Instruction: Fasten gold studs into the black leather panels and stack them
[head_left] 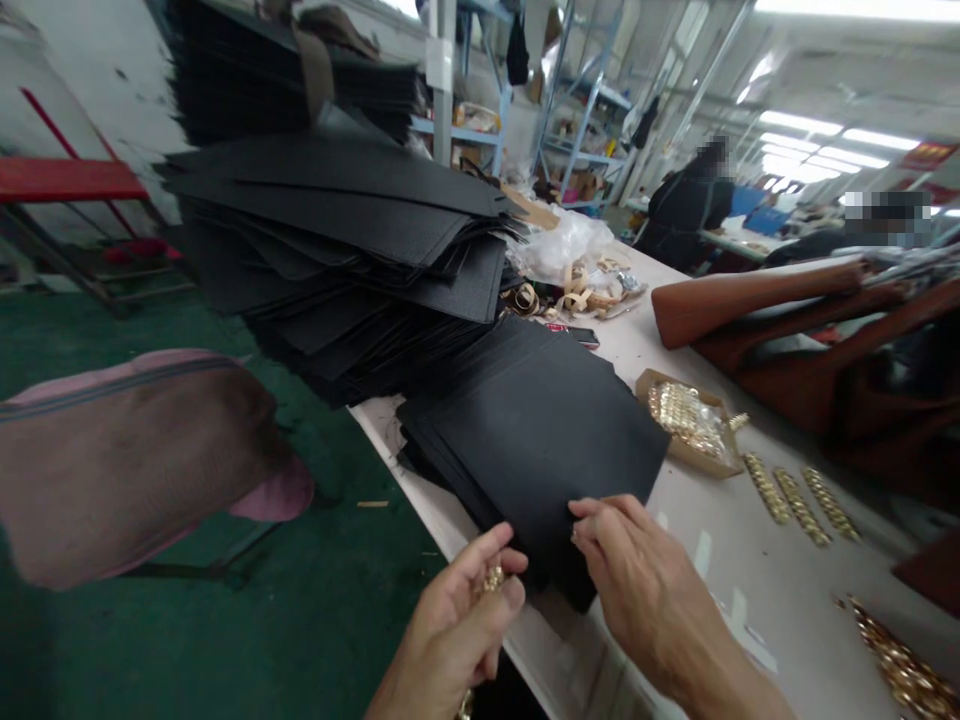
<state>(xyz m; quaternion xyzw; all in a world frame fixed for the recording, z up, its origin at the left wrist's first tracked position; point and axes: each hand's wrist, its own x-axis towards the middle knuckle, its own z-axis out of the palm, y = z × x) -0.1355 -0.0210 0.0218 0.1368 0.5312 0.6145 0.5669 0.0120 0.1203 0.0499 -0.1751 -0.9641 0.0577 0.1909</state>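
Observation:
My left hand [469, 610] is curled around a gold chain [493, 578], with a bit more of the chain showing below the palm. To its right, my right hand [630, 565] has its fingers bent together over the near edge of a stack of black sheets [547, 420]. Its fingertips are partly hidden, so I cannot make out what they pinch. The black sheets lie at the table's edge, just beyond both hands.
Taller piles of black pieces [337, 220] lean at the back left. A cardboard box [694, 425] of gold chains, gold chain strips [795, 505], a loose chain heap [900, 650] and brown bags [795, 340] occupy the white table [720, 510]. A cloth-covered seat [142, 460] stands left; people work behind.

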